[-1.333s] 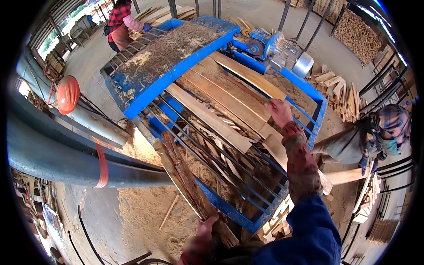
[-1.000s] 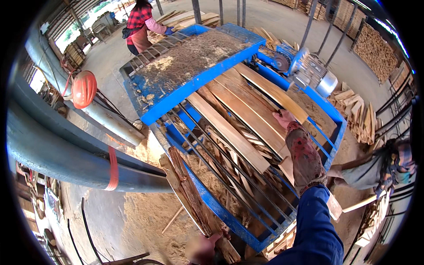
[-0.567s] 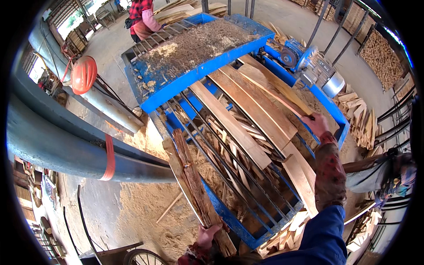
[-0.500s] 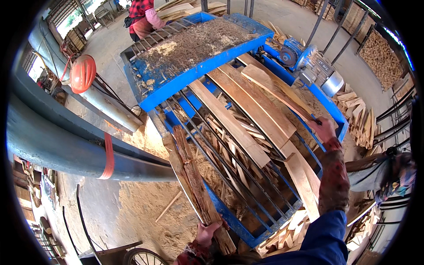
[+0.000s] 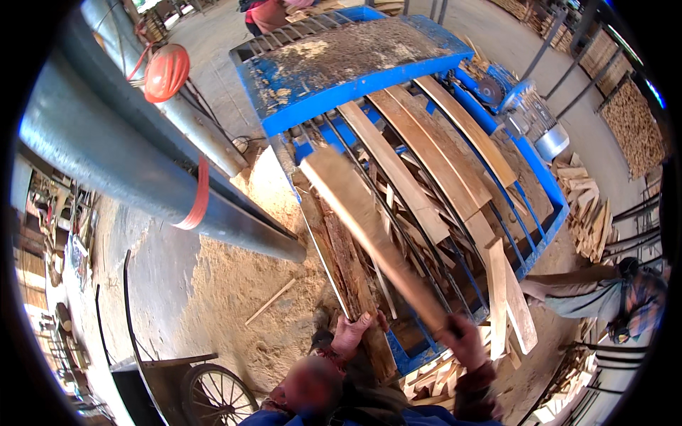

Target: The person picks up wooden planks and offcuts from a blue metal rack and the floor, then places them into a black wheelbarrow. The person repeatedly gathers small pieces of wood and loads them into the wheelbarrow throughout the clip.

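My right hand [image 5: 465,339] is clenched around the near end of a long pale wooden plank [image 5: 369,231] raised over the blue metal roller frame [image 5: 547,234], stiff and probably end-heavy, while my left hand [image 5: 349,334] grips the dark bark slabs [image 5: 348,277].

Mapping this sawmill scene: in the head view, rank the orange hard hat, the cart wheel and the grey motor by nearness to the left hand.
1. Cart wheel, lower left of the left hand.
2. Grey motor, far upper right, beside the blue frame.
3. Orange hard hat, upper left, on the pipe; nearly level with the motor.
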Demonstrator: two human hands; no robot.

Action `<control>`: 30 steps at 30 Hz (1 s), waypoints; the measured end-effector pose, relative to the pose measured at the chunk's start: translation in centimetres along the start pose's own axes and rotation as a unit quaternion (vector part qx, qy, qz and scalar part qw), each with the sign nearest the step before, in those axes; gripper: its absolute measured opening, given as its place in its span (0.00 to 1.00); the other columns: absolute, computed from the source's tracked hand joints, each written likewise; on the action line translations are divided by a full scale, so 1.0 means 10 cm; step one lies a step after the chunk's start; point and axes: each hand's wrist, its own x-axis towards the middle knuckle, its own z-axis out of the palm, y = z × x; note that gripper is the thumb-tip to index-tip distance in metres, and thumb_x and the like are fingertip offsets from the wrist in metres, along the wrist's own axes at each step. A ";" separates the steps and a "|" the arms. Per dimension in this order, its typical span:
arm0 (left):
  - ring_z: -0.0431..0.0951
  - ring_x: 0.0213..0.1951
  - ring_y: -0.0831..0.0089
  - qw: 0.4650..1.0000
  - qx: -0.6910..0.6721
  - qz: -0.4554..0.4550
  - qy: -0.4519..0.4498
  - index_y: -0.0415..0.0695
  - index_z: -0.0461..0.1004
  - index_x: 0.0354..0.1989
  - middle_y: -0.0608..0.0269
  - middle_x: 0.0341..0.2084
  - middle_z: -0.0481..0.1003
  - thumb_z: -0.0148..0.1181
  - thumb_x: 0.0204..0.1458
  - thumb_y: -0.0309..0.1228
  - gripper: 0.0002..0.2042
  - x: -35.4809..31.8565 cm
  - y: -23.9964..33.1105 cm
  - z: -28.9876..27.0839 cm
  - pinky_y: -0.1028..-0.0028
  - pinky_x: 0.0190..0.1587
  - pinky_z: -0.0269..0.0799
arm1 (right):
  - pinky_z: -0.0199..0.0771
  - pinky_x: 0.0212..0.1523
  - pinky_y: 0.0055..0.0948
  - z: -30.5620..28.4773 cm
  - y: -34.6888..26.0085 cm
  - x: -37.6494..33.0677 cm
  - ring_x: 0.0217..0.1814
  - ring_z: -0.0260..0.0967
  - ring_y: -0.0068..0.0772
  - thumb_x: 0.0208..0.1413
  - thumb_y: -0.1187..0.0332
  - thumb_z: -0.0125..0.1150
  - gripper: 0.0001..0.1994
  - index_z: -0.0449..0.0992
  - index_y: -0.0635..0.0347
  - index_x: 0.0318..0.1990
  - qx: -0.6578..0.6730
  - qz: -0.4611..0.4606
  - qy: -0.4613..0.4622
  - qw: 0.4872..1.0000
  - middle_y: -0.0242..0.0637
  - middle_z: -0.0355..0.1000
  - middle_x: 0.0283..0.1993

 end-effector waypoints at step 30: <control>0.79 0.27 0.65 0.935 -0.197 -0.047 0.292 0.36 0.74 0.34 0.56 0.25 0.76 0.65 0.51 0.38 0.16 -1.90 0.29 -2.22 0.65 0.31 0.77 | 0.70 0.53 0.35 3.38 -0.90 -1.09 0.51 0.71 0.36 0.42 0.50 0.75 0.40 0.66 0.67 0.57 -0.041 0.034 -0.360 0.931 0.45 0.73 0.48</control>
